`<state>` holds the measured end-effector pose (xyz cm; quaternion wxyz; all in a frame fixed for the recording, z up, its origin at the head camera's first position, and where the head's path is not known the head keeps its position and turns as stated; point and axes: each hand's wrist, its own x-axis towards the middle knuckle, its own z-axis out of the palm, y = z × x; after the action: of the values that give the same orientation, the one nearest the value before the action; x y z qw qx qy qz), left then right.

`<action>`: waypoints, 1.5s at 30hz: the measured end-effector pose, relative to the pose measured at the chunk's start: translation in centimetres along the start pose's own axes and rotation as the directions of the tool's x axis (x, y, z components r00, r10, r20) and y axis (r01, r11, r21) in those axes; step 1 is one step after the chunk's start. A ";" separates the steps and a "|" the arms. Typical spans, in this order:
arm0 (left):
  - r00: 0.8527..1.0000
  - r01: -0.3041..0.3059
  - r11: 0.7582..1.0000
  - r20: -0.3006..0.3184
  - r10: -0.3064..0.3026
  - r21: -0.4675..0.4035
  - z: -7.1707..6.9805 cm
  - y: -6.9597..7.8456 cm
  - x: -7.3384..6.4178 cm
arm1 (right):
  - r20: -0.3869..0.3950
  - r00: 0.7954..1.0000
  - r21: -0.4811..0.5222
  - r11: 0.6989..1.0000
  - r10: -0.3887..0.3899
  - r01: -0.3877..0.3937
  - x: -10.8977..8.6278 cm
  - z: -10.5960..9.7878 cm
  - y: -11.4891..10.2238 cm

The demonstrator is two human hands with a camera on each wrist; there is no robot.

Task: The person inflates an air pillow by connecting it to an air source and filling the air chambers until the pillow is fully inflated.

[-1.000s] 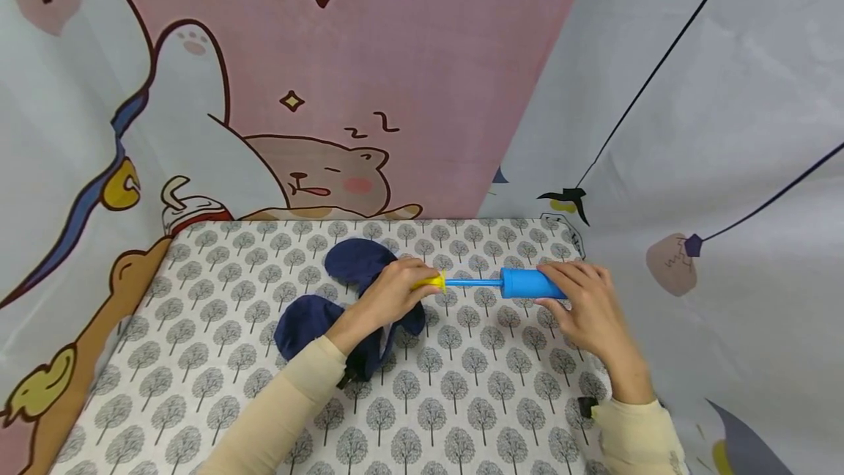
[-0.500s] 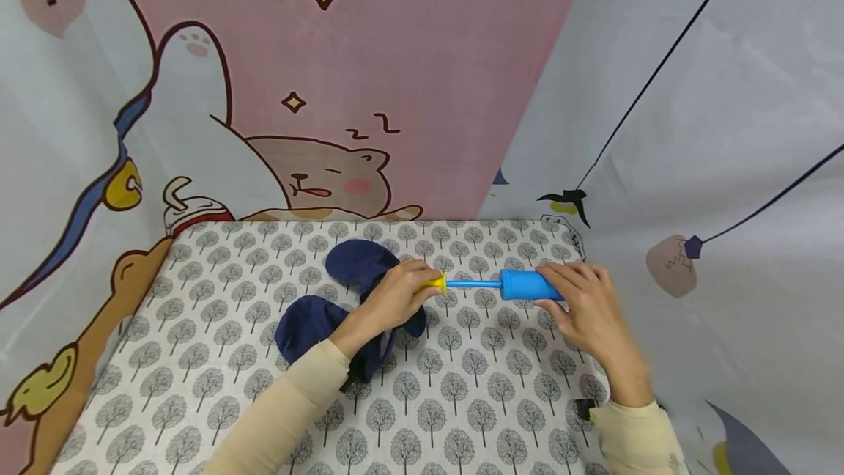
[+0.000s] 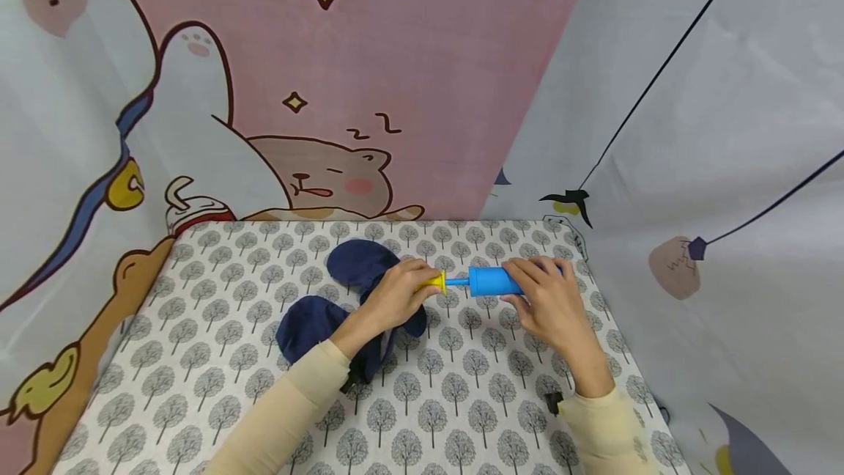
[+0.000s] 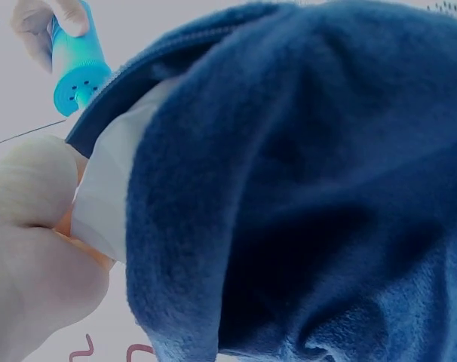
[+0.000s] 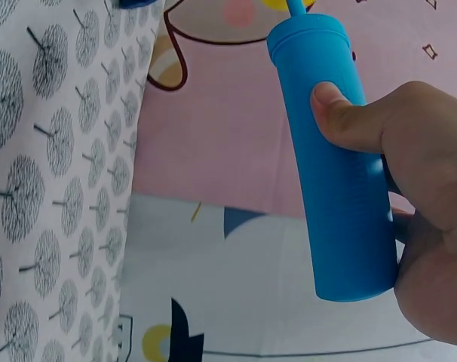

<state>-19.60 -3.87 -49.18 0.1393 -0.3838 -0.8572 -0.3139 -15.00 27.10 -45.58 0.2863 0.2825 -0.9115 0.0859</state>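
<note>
As the right hand [image 3: 546, 295] slides the blue pump barrel [image 3: 493, 281] it grips toward the left hand [image 3: 394, 293], which holds the yellow handle [image 3: 432, 283], the exposed blue rod [image 3: 457, 281] shortens, a compressing stroke, it seems, above the tree-print cloth [image 3: 455, 416], beside the navy plush fabric [image 3: 307, 325].

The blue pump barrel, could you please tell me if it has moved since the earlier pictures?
Yes: in the head view, the blue pump barrel has moved left against the tree-print cloth, closer to the yellow handle, leaving less blue rod showing.
</note>
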 end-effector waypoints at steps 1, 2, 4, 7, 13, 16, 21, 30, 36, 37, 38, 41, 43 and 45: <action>1.000 0.001 1.000 -0.001 -0.001 -0.002 0.0 0.0 0.0 | 0.002 1.000 -0.004 1.000 -0.005 0.005 0.2 0.1 -0.2; 1.000 0.003 1.000 0.000 -0.003 -0.003 0.0 0.0 0.0 | 0.004 1.000 -0.008 1.000 -0.008 0.008 0.4 0.2 -0.4; 1.000 0.003 1.000 -0.006 -0.003 -0.008 0.0 0.0 0.0 | 0.012 1.000 -0.015 1.000 -0.011 0.011 0.6 0.6 -0.8; 1.000 0.007 1.000 -0.001 -0.007 -0.008 0.0 0.1 0.0 | 0.013 1.000 -0.021 1.000 -0.010 0.011 0.8 1.1 -1.3; 0.999 0.029 1.000 0.042 -0.029 -0.009 -0.2 0.3 0.1 | 0.010 1.000 0.011 1.000 0.000 0.000 0.2 2.0 -1.6; 0.998 0.027 1.000 0.056 -0.027 -0.010 -0.2 0.4 0.2 | 0.020 0.999 0.037 0.999 0.028 -0.028 -0.4 1.6 -0.9; 0.999 0.011 1.000 0.047 -0.011 0.004 -0.4 0.3 0.1 | 0.024 0.997 0.063 0.995 0.072 -0.074 -1.7 0.1 0.9; 0.999 0.007 1.000 0.041 -0.007 -0.002 -0.7 -0.1 0.0 | -0.018 0.997 0.091 0.993 0.078 -0.076 -4.3 -1.6 3.8; 0.999 0.024 1.000 0.043 -0.024 0.003 -0.9 -0.1 -0.3 | -0.052 0.994 0.102 0.990 0.098 -0.092 -5.3 -2.4 4.7; 0.999 0.022 1.000 0.042 -0.022 0.003 -0.8 -0.2 -0.4 | -0.060 0.994 0.099 0.991 0.095 -0.089 -5.3 -2.5 4.7; 0.999 0.019 1.000 0.038 -0.019 -0.003 -0.7 -0.2 -0.4 | -0.069 0.994 0.088 0.993 0.088 -0.082 -5.4 -2.5 4.7; 1.000 0.002 0.999 0.014 -0.002 -0.037 0.0 -0.8 -0.5 | -0.086 0.995 0.054 0.997 0.051 -0.046 -5.3 -2.1 4.4; 1.000 -0.007 0.998 -0.004 0.007 -0.065 0.9 -1.4 -0.6 | -0.093 0.995 0.035 0.999 0.027 -0.024 -5.2 -1.7 3.9; 1.000 -0.019 0.997 -0.024 0.018 -0.068 1.8 -2.2 -0.6 | -0.095 0.995 0.024 1.000 0.014 -0.012 -4.9 -1.2 3.5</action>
<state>-20.77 -4.16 -51.81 0.1388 -0.3926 -0.8407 -0.3462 -13.08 32.64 -47.35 0.3258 0.2753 -0.8975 0.1116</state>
